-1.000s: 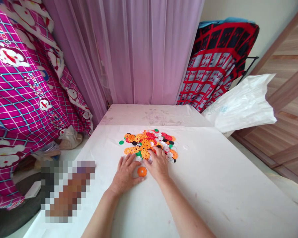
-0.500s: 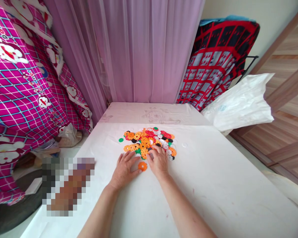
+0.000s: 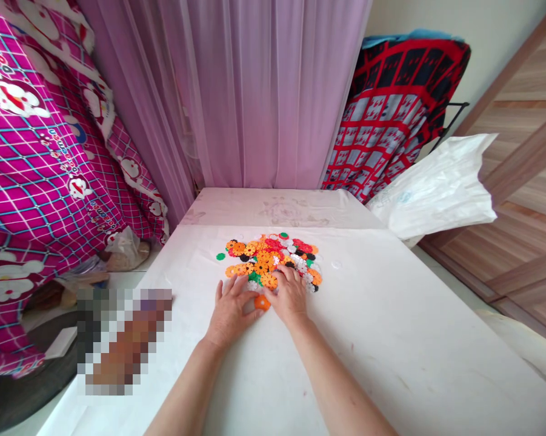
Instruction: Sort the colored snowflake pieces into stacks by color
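A heap of flower-shaped plastic discs (image 3: 263, 261) in orange, red, white, green and black lies on the white-covered table. One orange disc (image 3: 262, 303) sits flat at the near side of the heap, between my hands. My left hand (image 3: 231, 307) rests palm down, fingers spread, its thumb at the disc's lower edge. Opposite it, my right hand (image 3: 291, 295) lies over the heap's near right edge. Its fingers are apart on the pieces, and its thumb reaches the orange disc's upper right side. What lies beneath the right fingers is hidden.
A green disc (image 3: 220, 257) lies left of the heap, and a white disc (image 3: 336, 264) to its right. A white plastic bag (image 3: 436, 188) leans at the table's right edge. A pixelated patch (image 3: 127, 345) covers the left side. A purple curtain (image 3: 273, 91) hangs behind.
My right thumb has moved left onto the edge of the orange disc, covering part of it. My left hand has shifted slightly right. An orange flower piece by the right fingers has moved slightly.
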Available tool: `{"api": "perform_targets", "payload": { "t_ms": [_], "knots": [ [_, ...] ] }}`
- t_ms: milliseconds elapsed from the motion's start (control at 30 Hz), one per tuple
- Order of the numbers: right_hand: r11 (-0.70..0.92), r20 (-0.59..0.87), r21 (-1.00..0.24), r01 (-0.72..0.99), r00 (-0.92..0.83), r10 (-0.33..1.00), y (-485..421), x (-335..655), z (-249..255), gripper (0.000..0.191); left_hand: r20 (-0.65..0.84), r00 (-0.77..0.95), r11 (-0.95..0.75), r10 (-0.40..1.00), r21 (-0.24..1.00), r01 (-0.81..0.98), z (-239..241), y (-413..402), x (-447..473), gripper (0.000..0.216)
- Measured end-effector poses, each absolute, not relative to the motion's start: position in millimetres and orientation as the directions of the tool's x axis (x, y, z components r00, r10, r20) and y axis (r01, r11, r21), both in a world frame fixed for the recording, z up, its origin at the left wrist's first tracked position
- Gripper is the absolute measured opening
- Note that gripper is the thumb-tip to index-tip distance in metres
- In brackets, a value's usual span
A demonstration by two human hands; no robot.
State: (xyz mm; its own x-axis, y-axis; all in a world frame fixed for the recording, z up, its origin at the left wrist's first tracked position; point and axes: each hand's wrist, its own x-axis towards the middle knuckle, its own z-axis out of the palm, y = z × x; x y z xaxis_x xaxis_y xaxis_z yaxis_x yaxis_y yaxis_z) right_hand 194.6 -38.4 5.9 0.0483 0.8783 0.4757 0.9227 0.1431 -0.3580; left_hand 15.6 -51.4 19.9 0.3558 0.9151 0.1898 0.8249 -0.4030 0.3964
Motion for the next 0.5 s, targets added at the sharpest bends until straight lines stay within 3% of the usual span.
{"api": "perform_targets", "payload": {
  "t_ms": [300,500],
  "knots": [
    [0.112,0.539,-0.311,0.944,0.078,0.839,-39,229,-7,0.031,0.241,0.308,-0.382,0.921,0.386,0.840,14,-44,48,0.031],
    [0.196,0.626,-0.356,0.914,0.077,0.776,-35,232,-9,0.025,0.259,0.310,-0.391,0.915,0.371,0.842,13,-42,51,0.032]
  ]
}}
